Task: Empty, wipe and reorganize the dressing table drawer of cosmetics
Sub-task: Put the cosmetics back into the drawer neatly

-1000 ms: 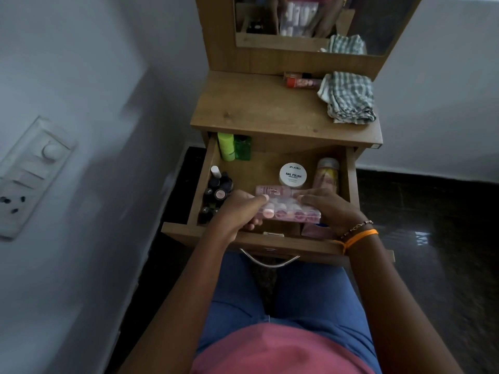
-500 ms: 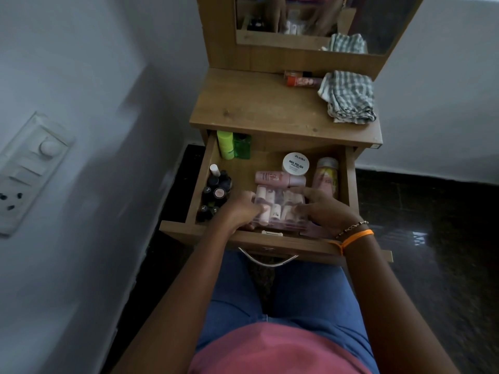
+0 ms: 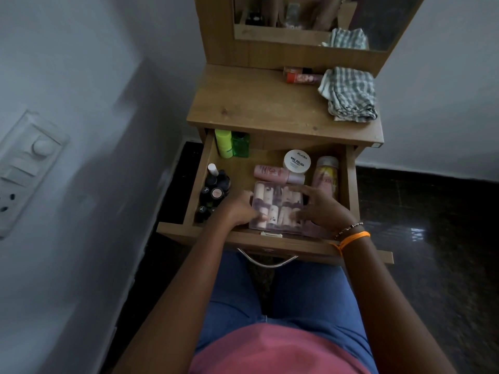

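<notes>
The dressing table's drawer point(image 3: 270, 245) stands pulled out. A clear plastic box point(image 3: 275, 206) of small pink bottles lies flat at its front middle. My left hand point(image 3: 239, 211) grips the box's left edge with curled fingers. My right hand point(image 3: 322, 209) holds its right edge, fingers spread over the lid. Behind the box lie a pink tube point(image 3: 271, 173), a white nail-polish jar point(image 3: 297, 161) and a pink-and-yellow bottle point(image 3: 325, 176). Dark nail-polish bottles point(image 3: 214, 193) cluster at the left wall. Two green bottles point(image 3: 231, 143) stand at the back left.
A checked cloth point(image 3: 349, 94) and a red tube point(image 3: 299, 76) lie on the wooden table top point(image 3: 256, 103) under the mirror point(image 3: 378, 20). A wall with a switchboard point(image 3: 24, 168) runs close on the left. Dark floor lies to the right.
Both hands lowered the clear box from above the drawer's front down flat onto the drawer floor. The jar and pink tube behind it came into full view.
</notes>
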